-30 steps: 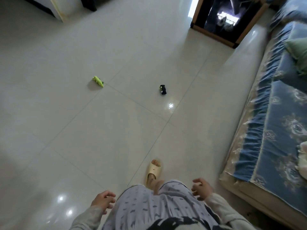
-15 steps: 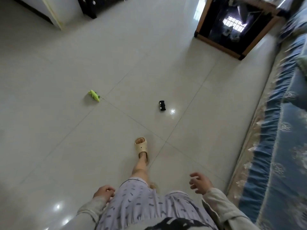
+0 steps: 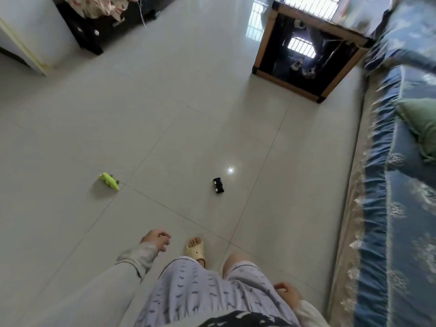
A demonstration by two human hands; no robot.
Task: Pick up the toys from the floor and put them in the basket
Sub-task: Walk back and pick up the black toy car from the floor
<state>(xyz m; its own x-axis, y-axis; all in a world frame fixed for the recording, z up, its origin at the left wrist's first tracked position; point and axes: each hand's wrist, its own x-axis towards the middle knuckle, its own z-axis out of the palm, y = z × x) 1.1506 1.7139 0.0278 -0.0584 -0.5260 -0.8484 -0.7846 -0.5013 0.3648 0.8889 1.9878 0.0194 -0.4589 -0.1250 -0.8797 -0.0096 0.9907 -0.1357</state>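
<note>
A small green crocodile toy (image 3: 109, 181) lies on the pale tiled floor to the left. A little black toy car (image 3: 218, 185) lies on the floor ahead, right of it. My left hand (image 3: 156, 239) swings forward with loosely curled fingers and holds nothing; it is well short of both toys. My right hand (image 3: 288, 295) hangs back by my hip, fingers loosely curled, holding nothing. No basket is in view.
A sofa with a blue patterned cover (image 3: 401, 197) and a green cushion (image 3: 420, 123) runs along the right. A glass-topped table with a wooden frame (image 3: 309, 50) stands ahead. A dark cabinet (image 3: 87, 36) and a white unit (image 3: 28, 41) are at far left. My slippered foot (image 3: 195, 249) is forward.
I have stepped forward, so both toys are nearer. My left arm has swung forward and my right hand has dropped back beside my hip.
</note>
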